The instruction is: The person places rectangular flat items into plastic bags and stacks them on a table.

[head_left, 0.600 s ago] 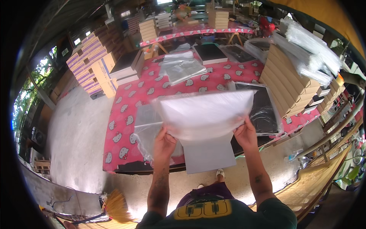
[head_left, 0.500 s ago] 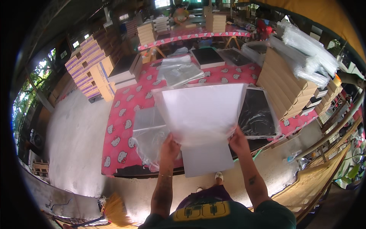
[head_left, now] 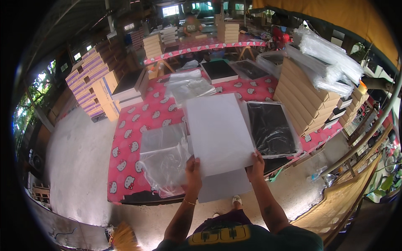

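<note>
A white rectangular panel (head_left: 220, 131) is held out over the near side of the table, with hints of clear plastic along its sides. My left hand (head_left: 193, 169) is closed on its lower left edge, and my right hand (head_left: 256, 165) grips the lower right corner. Beneath it, a grey flat piece (head_left: 224, 188) juts past the table's front edge; how it joins the panel is hidden. Clear plastic bags (head_left: 165, 154) lie flat beside my left hand. Right of the panel rests a black panel (head_left: 272, 127) in clear plastic.
The pink patterned table (head_left: 134, 121) carries more plastic bags (head_left: 188, 85) and a black-topped panel (head_left: 220, 71) farther back. Stacked brown cartons (head_left: 303, 100) topped by wrapped bundles (head_left: 331, 54) stand right. Boxes (head_left: 94, 83) are piled left. A person (head_left: 192, 27) is at the far table.
The white panel has tilted so more of its length faces me. My hands have moved slightly lower and still hold its near edge. The whole view has shifted a little.
</note>
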`<state>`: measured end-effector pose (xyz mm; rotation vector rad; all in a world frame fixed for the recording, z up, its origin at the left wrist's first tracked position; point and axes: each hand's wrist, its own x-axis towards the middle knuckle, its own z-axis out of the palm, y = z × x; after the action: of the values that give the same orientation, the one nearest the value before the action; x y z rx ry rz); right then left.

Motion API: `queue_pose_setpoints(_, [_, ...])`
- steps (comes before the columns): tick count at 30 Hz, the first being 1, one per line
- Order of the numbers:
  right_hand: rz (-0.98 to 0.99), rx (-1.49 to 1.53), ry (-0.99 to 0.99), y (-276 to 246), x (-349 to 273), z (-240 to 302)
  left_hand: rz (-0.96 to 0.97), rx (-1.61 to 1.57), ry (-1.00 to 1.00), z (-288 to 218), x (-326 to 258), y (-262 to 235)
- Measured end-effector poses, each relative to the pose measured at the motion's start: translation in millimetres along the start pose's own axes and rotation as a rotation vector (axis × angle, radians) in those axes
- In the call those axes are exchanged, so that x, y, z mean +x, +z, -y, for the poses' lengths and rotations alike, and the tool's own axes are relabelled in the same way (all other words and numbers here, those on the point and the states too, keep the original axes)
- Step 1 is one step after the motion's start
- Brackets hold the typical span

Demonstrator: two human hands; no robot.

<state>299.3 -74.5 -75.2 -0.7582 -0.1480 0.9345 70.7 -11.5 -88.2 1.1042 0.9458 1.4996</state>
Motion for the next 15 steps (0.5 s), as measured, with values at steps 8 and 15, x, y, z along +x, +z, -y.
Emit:
queue_pose_setpoints(8, [-0.259,0.195,-0.383,-23,54,64,0.295,-0.111,-0.487,-18,-33,66])
queue_pose_setpoints(15, [-0.369,0.137,-0.579,-37,74,93,0.410,-0.274,-0.604,-7,-28,105])
